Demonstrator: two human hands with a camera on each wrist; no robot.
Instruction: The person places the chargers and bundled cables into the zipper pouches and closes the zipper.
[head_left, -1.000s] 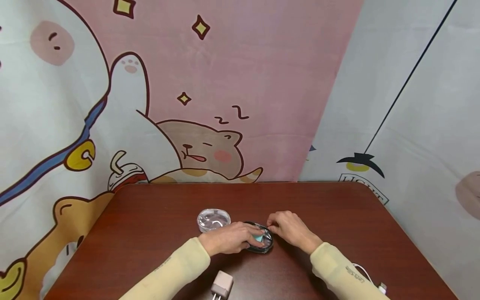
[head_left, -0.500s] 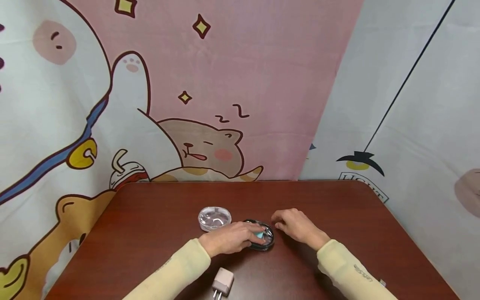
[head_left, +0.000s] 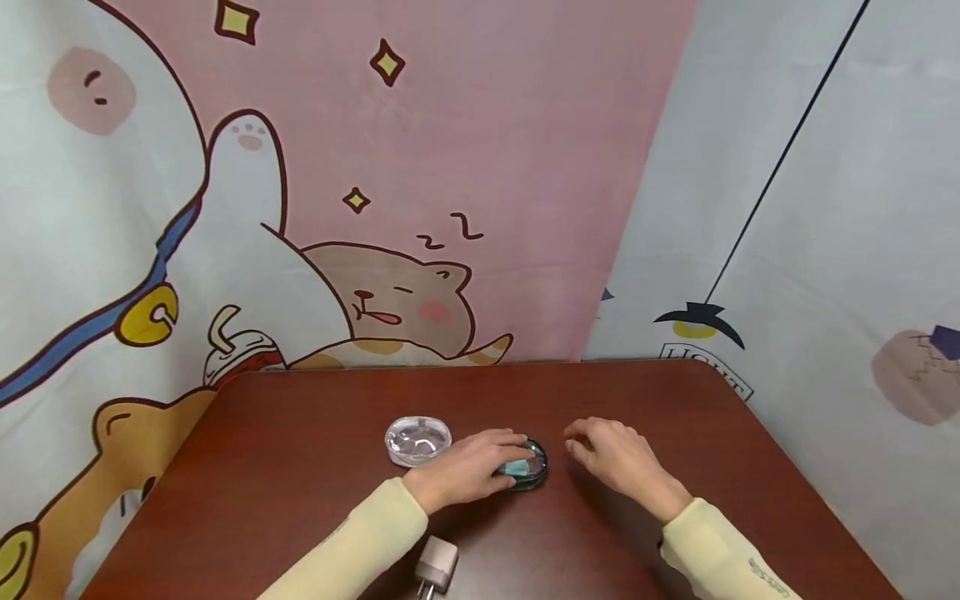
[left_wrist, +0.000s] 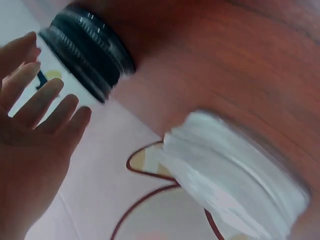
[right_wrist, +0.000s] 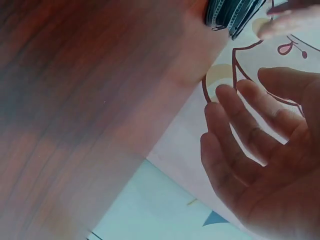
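Observation:
A small oval zip pouch (head_left: 534, 468) with black edging and a clear top sits near the table's middle, something light blue showing in it. Above it is my left hand (head_left: 471, 468), fingers extended. The left wrist view shows that hand (left_wrist: 42, 135) with spread fingers and a gap to the dark zipped side of the pouch (left_wrist: 92, 52). To the right, my right hand (head_left: 621, 460) hovers with loosely bent fingers and nothing in them. In the right wrist view this hand (right_wrist: 260, 145) is apart from the pouch (right_wrist: 231, 15).
Left of the pouch stands a similar oval pouch (head_left: 417, 442), clear with white edging. A pale pink plug adapter (head_left: 437, 563), prongs toward me, lies near the front of the brown table (head_left: 315, 483). A cartoon-printed cloth (head_left: 525, 167) hangs behind the table.
My left hand has eased up from the black-edged pouch, where its fingers were resting. The right hand has drawn away from the pouch to the right. The head view has shifted slightly.

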